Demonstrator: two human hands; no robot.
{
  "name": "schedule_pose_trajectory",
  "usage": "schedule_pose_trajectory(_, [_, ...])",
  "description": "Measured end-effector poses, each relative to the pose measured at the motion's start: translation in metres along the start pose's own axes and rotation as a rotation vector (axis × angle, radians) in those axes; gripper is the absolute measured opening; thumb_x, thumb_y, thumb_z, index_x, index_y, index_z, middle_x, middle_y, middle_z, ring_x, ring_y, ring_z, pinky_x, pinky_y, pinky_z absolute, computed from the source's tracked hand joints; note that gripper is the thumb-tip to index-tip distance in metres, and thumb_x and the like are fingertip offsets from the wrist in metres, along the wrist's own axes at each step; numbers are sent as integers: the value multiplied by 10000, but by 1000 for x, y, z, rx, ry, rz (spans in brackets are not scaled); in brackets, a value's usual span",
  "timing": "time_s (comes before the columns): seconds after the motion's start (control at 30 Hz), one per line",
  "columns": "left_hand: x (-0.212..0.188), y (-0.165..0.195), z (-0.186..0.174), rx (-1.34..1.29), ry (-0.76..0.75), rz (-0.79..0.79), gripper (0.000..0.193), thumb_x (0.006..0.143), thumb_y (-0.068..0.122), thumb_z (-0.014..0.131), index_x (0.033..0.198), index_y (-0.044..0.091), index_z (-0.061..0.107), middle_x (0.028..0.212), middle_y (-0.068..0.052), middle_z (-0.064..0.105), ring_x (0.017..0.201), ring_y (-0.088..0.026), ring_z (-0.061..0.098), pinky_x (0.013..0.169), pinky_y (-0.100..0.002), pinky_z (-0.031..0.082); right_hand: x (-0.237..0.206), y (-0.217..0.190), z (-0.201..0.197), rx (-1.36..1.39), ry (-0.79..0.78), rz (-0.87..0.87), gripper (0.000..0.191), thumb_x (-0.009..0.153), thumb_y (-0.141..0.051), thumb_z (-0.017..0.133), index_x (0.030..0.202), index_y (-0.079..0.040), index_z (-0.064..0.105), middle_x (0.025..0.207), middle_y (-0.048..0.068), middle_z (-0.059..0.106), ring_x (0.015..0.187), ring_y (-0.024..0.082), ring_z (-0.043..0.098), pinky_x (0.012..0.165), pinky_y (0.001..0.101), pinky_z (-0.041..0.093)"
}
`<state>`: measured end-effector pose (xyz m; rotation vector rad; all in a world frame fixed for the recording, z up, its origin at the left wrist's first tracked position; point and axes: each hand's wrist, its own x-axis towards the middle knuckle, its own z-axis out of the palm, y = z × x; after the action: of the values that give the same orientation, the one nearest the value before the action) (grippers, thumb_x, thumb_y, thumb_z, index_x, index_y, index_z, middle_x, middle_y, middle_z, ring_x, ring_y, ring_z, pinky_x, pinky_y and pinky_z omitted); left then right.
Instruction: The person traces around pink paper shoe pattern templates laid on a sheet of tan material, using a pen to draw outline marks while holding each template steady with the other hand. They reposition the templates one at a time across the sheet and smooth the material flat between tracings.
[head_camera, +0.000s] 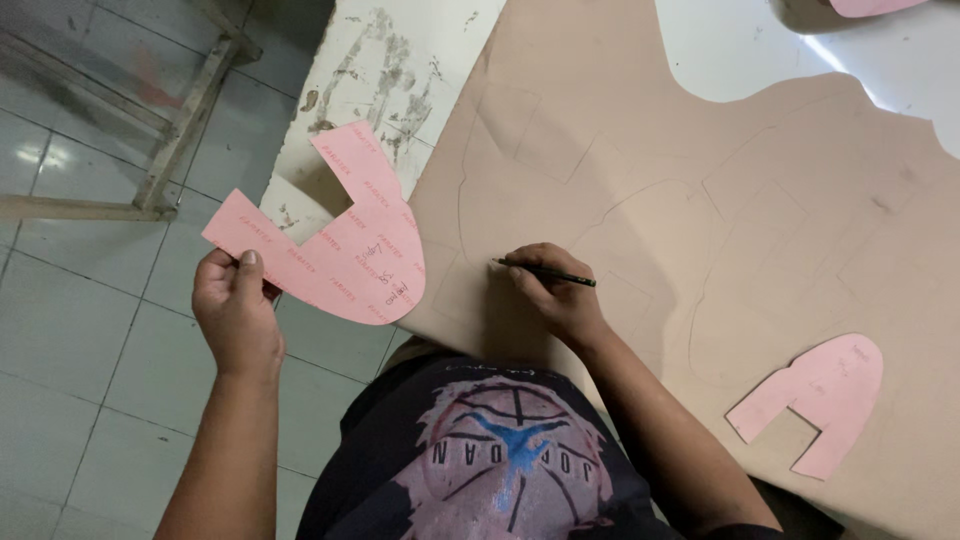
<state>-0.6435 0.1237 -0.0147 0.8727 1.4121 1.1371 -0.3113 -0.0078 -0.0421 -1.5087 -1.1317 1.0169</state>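
At the tabletop's near edge, right hand grips a pencil, tip on the tan leather sheet; several outlines drawn already, possibly more coming. Left hand pinches a pink pattern template off the left edge.

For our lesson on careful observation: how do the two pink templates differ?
The pink template in the left hand is lifted off the table; the other pink template lies flat on the tan sheet. The held one looks larger and nearer the pencil. Both are pink, notched shapes.
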Motion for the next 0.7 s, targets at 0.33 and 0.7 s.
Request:
schedule_pose_trajectory(0.33, [21, 1, 11, -212, -171, -96, 155, 1100, 69, 525, 1233, -4, 553, 1214, -129, 635, 1071, -179, 648, 966, -350, 569, -45, 11, -18, 246, 280, 307, 242, 1043, -106, 502, 1165, 21, 668, 1077, 127, 746, 958, 170, 702, 865, 315, 578])
schedule_pose_trajectory(0.7, [-23, -43, 136, 9, -877, -385, 157, 996, 91, 579, 1137, 57, 636, 974, -59, 708, 817, -138, 668, 753, -298, 555, -120, 5, -13, 395, 639, 614, 279, 950, -139, 597, 1216, -63, 633, 876, 55, 658, 705, 103, 624, 620, 265, 518])
